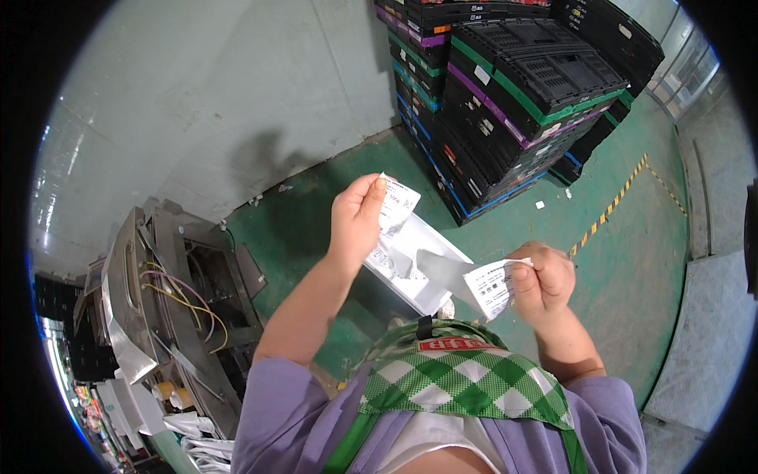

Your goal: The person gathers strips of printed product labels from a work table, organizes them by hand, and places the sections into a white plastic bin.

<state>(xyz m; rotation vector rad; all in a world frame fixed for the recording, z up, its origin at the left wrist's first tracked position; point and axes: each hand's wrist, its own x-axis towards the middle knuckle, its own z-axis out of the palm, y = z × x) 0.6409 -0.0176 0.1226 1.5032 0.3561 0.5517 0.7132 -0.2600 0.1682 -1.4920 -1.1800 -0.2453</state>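
Note:
My left hand [358,222] pinches a white printed paper label [400,201] between thumb and fingers. My right hand [542,281] grips the corner of another white printed label [490,288], part of a strip whose blank grey-white side curls to the left. Below and between my hands is a long white tray or box [429,237] with more printed label paper [391,260] lying in it. Whether the strips join inside it cannot be told. My front is covered by a green and white checked apron [462,379].
Stacked black plastic crates [521,77] with green, purple and blue edges stand at the wall, upper right. At left is a metal machine [183,296] with loose wires. Black and yellow tape [610,204] marks the green floor. Plastic bags [204,447] lie at lower left.

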